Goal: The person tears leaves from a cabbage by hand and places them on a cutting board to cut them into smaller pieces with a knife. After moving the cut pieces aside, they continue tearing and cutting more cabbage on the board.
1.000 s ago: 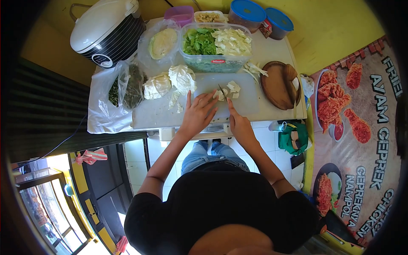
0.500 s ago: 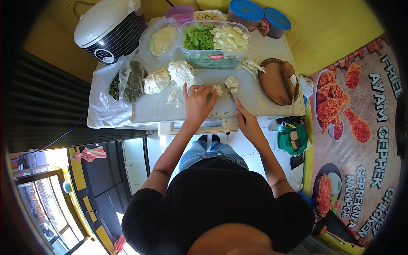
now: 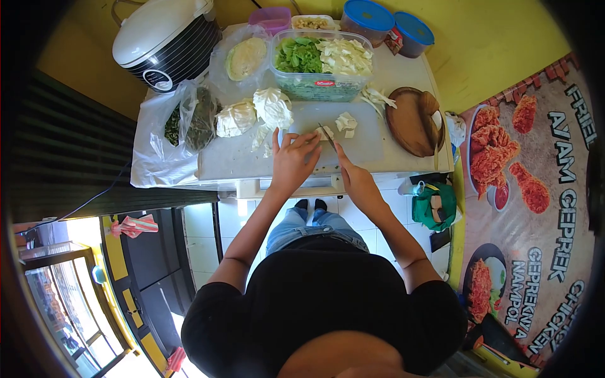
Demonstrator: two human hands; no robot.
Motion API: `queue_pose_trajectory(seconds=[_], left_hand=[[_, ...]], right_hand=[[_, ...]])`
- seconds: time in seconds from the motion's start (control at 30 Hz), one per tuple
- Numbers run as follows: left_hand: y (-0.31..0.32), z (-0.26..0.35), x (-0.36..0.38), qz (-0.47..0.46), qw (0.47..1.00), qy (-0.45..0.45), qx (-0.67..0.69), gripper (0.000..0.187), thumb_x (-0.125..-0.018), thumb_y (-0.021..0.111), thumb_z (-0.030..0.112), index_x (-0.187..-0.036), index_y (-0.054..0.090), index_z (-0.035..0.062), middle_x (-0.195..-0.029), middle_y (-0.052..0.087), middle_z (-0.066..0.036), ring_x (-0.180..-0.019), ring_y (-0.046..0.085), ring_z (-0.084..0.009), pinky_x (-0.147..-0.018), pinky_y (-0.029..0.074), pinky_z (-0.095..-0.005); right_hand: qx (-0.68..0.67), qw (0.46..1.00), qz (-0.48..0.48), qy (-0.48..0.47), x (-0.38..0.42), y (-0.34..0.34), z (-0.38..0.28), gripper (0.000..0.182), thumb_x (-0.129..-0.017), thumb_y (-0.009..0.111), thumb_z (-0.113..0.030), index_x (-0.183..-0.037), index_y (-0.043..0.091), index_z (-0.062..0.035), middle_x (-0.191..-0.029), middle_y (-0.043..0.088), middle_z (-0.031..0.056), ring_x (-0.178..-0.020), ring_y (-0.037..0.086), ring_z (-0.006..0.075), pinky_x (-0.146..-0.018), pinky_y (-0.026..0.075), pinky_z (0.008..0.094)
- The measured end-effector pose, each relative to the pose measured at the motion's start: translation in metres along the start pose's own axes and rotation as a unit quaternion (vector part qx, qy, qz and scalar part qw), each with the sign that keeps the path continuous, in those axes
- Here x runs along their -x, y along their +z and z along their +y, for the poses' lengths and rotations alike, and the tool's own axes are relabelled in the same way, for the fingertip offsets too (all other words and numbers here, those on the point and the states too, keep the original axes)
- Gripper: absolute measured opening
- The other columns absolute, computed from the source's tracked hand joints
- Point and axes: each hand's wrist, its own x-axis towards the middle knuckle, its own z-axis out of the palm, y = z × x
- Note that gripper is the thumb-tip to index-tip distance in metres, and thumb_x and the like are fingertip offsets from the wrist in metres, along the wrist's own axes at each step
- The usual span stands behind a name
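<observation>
My right hand (image 3: pixel 358 184) is closed round the handle of a knife (image 3: pixel 328 137), its blade at a small piece of cabbage (image 3: pixel 325 132). Against that same piece press the fingertips of my left hand (image 3: pixel 293 162), its index finger pointing away from the others. Both hands are over a pale cutting board (image 3: pixel 370 146). Chopped cabbage (image 3: pixel 346 124) lies on the board just right of the blade. Beyond my left hand sit a cabbage chunk (image 3: pixel 273 108) and another cabbage chunk (image 3: pixel 236 120), with loose scraps beside them.
Behind the board stands a clear plastic box (image 3: pixel 321 88) of green leaves and cut cabbage. A wooden plate (image 3: pixel 406 129) is at the right. Plastic bags (image 3: pixel 165 154), a wrapped half cabbage (image 3: pixel 246 60) and a rice cooker (image 3: pixel 165 44) occupy the left. Blue-lidded tubs (image 3: pixel 367 19) stand at the back.
The knife in my right hand has moved left, from the chopped cabbage to the piece at my left fingertips. My left hand stays nearly in place.
</observation>
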Motion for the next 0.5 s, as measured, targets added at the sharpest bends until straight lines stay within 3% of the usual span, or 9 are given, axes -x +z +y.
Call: queue_pose_trajectory(seconds=[0.23,0.33,0.43,0.5], left_hand=[[0.000,0.000,0.001,-0.003,1.000,-0.004,-0.002,0.031,-0.085,0.066,0.023,-0.116,0.069,0.0171,-0.111,0.066,0.004,-0.103,0.055,-0.0205,-0.111,0.015,-0.0583],[-0.001,-0.001,0.002,-0.009,1.000,-0.006,-0.001,0.032,-0.085,0.066,0.023,-0.116,0.068,0.0175,-0.111,0.066,0.005,-0.103,0.055,-0.0204,-0.111,0.015,-0.0590],[0.000,0.000,0.001,-0.009,1.000,-0.005,-0.002,0.033,-0.085,0.066,0.024,-0.117,0.068,0.0178,-0.111,0.065,0.005,-0.103,0.055,-0.0203,-0.111,0.015,-0.0597],[0.000,0.002,0.001,-0.006,1.000,-0.004,-0.008,0.033,-0.085,0.066,0.024,-0.117,0.068,0.0180,-0.111,0.065,0.005,-0.104,0.054,-0.0203,-0.111,0.015,-0.0600]], right_hand=[[0.049,0.997,-0.024,0.054,-0.001,0.007,-0.014,0.064,-0.095,0.046,-0.005,-0.151,0.020,-0.0169,-0.068,0.058,0.0237,-0.060,0.059,0.0394,-0.060,0.048,0.0454],[0.085,0.992,-0.043,0.087,-0.003,0.018,-0.012,0.072,-0.087,0.050,-0.003,-0.151,0.019,-0.0169,-0.070,0.060,0.0239,-0.061,0.061,0.0386,-0.059,0.049,0.0485],[0.072,0.996,-0.007,0.055,-0.010,0.021,-0.002,0.071,-0.088,0.050,-0.004,-0.151,0.020,-0.0167,-0.069,0.060,0.0238,-0.061,0.061,0.0392,-0.059,0.049,0.0495],[0.071,0.995,0.068,-0.006,-0.012,0.027,0.000,0.069,-0.089,0.049,-0.005,-0.151,0.021,-0.0164,-0.065,0.060,0.0226,-0.057,0.060,0.0397,-0.057,0.049,0.0493]])
